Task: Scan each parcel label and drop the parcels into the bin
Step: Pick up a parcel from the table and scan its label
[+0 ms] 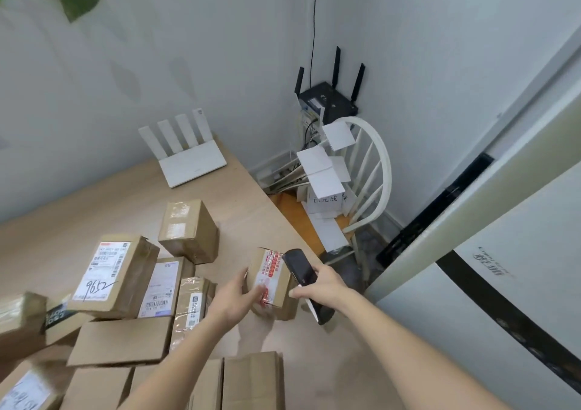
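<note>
A small cardboard parcel (270, 279) with a red and white label sits near the table's right edge. My left hand (234, 299) grips its near left side. My right hand (323, 285) holds a black handheld scanner (300, 271) right beside the parcel's right face, screen up. Several other cardboard parcels (116, 276) with white labels lie piled at the table's left and front. A white cardboard bin (325, 198) with open flaps rests on a white chair beyond the table's right edge.
A white router (188, 154) with upright antennas lies at the far end of the wooden table (103, 208). A black router (328, 99) hangs in the wall corner above the chair (375, 170). A large white appliance (490, 252) stands at right.
</note>
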